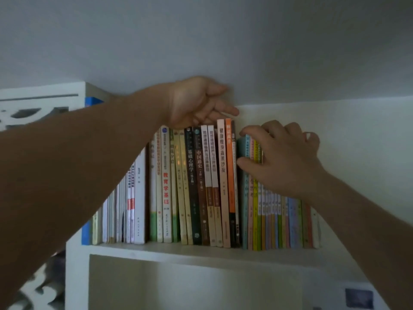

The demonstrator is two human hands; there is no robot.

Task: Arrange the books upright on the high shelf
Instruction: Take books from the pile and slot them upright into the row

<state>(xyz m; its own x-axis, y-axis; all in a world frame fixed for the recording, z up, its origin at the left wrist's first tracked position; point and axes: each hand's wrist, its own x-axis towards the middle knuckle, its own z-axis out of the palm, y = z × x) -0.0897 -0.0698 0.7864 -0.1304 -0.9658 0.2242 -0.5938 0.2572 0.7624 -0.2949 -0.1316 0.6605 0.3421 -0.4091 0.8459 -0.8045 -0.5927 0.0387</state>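
A long row of books (201, 186) stands upright on the high white shelf (201, 251), spines facing me. My left hand (196, 101) rests over the tops of the tall books in the middle, fingers spread toward an orange-spined book (230, 175). My right hand (283, 157) lies on a bundle of thin, pastel-coloured books (279, 220) at the right end of the row, fingers curled over their top edges and thumb pressed on the spines next to a teal book (244, 215). Both forearms hide part of the row.
The ceiling runs close above the book tops. A white wall (357, 164) lies to the right of the row, with bare shelf beyond the last book. A white carved panel (33, 108) stands at the left. A lower compartment (178, 287) opens beneath the shelf.
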